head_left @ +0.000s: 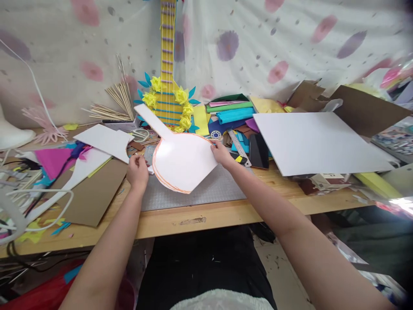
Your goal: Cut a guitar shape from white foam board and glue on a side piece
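While the white cutout (183,161), its neck (153,121) pointing away leftward, is pinched over the mat (222,189) by the right hand (222,154), the left hand (137,171) is curled beside it, contents unclear.

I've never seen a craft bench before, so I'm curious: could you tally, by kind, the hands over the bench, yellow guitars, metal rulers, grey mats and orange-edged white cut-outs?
Hands: 2 (left hand, right hand)
Yellow guitar: 1
Metal ruler: 1
Grey mat: 1
Orange-edged white cut-out: 1
Total: 6
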A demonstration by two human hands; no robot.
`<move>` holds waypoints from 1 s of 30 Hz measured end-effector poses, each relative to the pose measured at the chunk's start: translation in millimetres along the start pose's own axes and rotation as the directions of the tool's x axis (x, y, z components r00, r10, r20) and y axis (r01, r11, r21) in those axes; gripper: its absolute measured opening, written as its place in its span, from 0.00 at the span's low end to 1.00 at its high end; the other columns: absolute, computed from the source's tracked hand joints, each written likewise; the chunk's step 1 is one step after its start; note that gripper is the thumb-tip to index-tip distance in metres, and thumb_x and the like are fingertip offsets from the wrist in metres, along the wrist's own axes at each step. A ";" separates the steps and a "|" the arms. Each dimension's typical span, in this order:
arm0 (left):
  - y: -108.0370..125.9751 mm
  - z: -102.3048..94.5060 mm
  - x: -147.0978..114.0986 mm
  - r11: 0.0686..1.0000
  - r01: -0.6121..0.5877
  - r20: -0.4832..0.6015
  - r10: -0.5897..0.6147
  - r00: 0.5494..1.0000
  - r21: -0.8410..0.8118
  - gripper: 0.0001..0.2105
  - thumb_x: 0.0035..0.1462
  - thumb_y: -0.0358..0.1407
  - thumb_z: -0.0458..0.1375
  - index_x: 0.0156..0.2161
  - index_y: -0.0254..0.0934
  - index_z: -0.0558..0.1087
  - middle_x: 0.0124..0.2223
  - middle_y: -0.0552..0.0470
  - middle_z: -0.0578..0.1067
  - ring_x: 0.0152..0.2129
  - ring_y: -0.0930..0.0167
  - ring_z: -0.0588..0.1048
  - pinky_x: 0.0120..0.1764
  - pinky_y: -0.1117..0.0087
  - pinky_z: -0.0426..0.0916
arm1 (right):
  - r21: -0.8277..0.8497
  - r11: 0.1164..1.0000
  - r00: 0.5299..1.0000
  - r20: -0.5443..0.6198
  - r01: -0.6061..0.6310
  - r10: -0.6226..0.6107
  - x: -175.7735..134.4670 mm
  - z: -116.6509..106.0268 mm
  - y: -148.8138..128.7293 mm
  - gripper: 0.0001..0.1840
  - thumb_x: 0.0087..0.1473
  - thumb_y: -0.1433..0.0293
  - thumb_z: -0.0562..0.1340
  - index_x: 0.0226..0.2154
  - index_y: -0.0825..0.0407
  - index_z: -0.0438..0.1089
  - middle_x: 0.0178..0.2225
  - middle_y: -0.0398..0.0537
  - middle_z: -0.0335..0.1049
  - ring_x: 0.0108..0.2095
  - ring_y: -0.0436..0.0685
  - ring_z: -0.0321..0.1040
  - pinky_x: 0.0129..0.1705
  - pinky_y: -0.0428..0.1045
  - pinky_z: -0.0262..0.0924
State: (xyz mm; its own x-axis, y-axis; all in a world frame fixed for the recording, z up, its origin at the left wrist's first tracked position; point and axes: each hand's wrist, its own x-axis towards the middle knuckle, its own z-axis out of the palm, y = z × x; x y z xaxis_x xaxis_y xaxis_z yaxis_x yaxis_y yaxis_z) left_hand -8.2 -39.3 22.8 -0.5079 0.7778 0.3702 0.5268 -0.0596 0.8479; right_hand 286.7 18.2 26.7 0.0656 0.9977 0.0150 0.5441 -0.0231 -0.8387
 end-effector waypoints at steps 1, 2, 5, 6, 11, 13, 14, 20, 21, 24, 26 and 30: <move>2.8 -3.5 2.1 0.998 -0.032 -0.040 0.034 0.999 0.046 0.03 0.54 0.34 0.51 0.33 0.38 0.65 0.33 0.48 0.71 0.31 0.65 0.71 0.39 0.58 0.64 | 0.005 1.000 0.998 0.064 0.021 -0.021 -1.0 -4.0 2.0 0.21 0.56 0.68 0.50 0.51 0.53 0.64 0.47 0.52 0.70 0.45 0.59 0.67 0.48 0.54 0.60; 6.1 -5.2 3.7 0.993 -0.080 -0.079 0.086 0.993 0.085 0.02 0.53 0.32 0.51 0.34 0.38 0.64 0.37 0.46 0.71 0.34 0.64 0.71 0.42 0.57 0.64 | 0.004 0.999 0.990 0.134 0.045 -0.046 -2.7 -7.7 3.6 0.21 0.56 0.68 0.51 0.51 0.53 0.65 0.47 0.52 0.71 0.44 0.58 0.67 0.47 0.53 0.61; 16.9 0.6 3.9 0.939 -0.306 -0.091 0.322 0.942 0.156 0.07 0.51 0.26 0.50 0.36 0.38 0.64 0.41 0.43 0.69 0.42 0.63 0.69 0.48 0.58 0.62 | -0.055 0.990 0.955 0.275 0.128 -0.108 -8.6 -13.1 5.7 0.19 0.55 0.68 0.51 0.48 0.53 0.67 0.47 0.51 0.71 0.45 0.57 0.67 0.48 0.53 0.60; 19.9 5.5 2.3 0.919 -0.358 -0.060 0.372 0.926 0.168 0.08 0.50 0.25 0.49 0.36 0.38 0.64 0.40 0.43 0.70 0.43 0.63 0.69 0.49 0.58 0.62 | -0.086 0.986 0.953 0.282 0.143 -0.114 -10.1 -12.5 5.7 0.20 0.55 0.68 0.52 0.49 0.53 0.67 0.48 0.51 0.70 0.46 0.58 0.66 0.49 0.53 0.59; 24.4 31.6 -15.2 0.833 -0.510 0.328 0.430 0.841 0.216 0.12 0.54 0.30 0.50 0.43 0.36 0.69 0.46 0.43 0.72 0.48 0.63 0.69 0.53 0.60 0.61 | -0.291 0.948 0.978 0.193 0.132 -0.077 -9.8 -3.4 8.7 0.20 0.56 0.70 0.51 0.49 0.54 0.68 0.49 0.54 0.69 0.48 0.59 0.65 0.50 0.53 0.58; 22.4 38.3 -23.0 0.780 -0.582 0.499 0.418 0.759 0.231 0.16 0.56 0.36 0.51 0.50 0.35 0.68 0.54 0.42 0.69 0.54 0.62 0.65 0.58 0.58 0.56 | -0.396 0.896 0.974 0.178 0.199 -0.138 -7.5 -5.6 12.7 0.18 0.55 0.68 0.54 0.45 0.54 0.71 0.47 0.56 0.69 0.48 0.60 0.64 0.51 0.54 0.57; 21.0 40.6 -26.2 0.754 -0.611 0.567 0.402 0.719 0.241 0.19 0.57 0.38 0.51 0.53 0.35 0.67 0.58 0.41 0.66 0.57 0.61 0.61 0.60 0.57 0.52 | -0.441 0.866 0.970 0.163 0.237 -0.183 -6.1 -9.3 15.2 0.17 0.55 0.67 0.55 0.44 0.55 0.72 0.47 0.57 0.69 0.49 0.60 0.64 0.52 0.54 0.56; 15.1 46.2 -31.7 0.697 -0.658 0.734 0.283 0.618 0.285 0.23 0.60 0.44 0.49 0.57 0.36 0.64 0.63 0.43 0.60 0.61 0.62 0.57 0.62 0.56 0.47 | -0.646 0.706 0.954 0.130 0.289 -0.272 4.9 -43.3 33.0 0.23 0.53 0.63 0.59 0.50 0.57 0.69 0.47 0.61 0.66 0.51 0.66 0.60 0.53 0.60 0.52; 15.1 46.2 -31.6 0.696 -0.658 0.737 0.279 0.616 0.286 0.23 0.60 0.44 0.49 0.57 0.36 0.65 0.63 0.43 0.61 0.61 0.63 0.57 0.62 0.57 0.48 | -0.660 0.688 0.951 0.156 0.301 -0.266 6.9 -45.9 36.0 0.25 0.51 0.63 0.61 0.51 0.56 0.68 0.47 0.61 0.66 0.51 0.67 0.60 0.53 0.61 0.52; 16.7 45.9 -33.0 0.702 -0.661 0.737 0.294 0.609 0.266 0.21 0.60 0.42 0.50 0.55 0.34 0.67 0.62 0.43 0.63 0.60 0.63 0.58 0.62 0.60 0.50 | -0.686 0.662 0.953 0.203 0.302 -0.225 12.6 -45.9 42.0 0.27 0.50 0.63 0.62 0.52 0.56 0.65 0.48 0.62 0.66 0.52 0.69 0.59 0.52 0.63 0.52; 17.9 46.4 -34.7 0.721 -0.648 0.738 0.293 0.608 0.247 0.19 0.60 0.40 0.51 0.54 0.34 0.69 0.60 0.43 0.65 0.60 0.64 0.59 0.61 0.62 0.53 | -0.691 0.669 0.961 0.210 0.275 -0.178 15.7 -44.1 40.9 0.26 0.52 0.65 0.60 0.52 0.58 0.64 0.48 0.64 0.65 0.52 0.70 0.60 0.51 0.64 0.52; 16.8 50.8 -32.8 0.761 -0.611 0.746 0.273 0.607 0.220 0.18 0.61 0.38 0.49 0.54 0.37 0.69 0.61 0.47 0.65 0.60 0.66 0.60 0.60 0.62 0.54 | -0.665 0.679 0.950 0.243 0.311 -0.197 17.4 -46.4 19.1 0.21 0.58 0.68 0.52 0.51 0.61 0.64 0.48 0.67 0.65 0.50 0.68 0.62 0.50 0.61 0.53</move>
State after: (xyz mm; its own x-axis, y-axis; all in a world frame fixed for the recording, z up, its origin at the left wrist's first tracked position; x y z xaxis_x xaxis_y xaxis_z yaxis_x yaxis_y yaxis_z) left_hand 51.9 -34.0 5.6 0.3436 0.9230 0.1731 0.8606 -0.3832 0.3353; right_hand 337.0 32.2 36.1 -0.2481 0.9676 0.0474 0.9460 0.2525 -0.2033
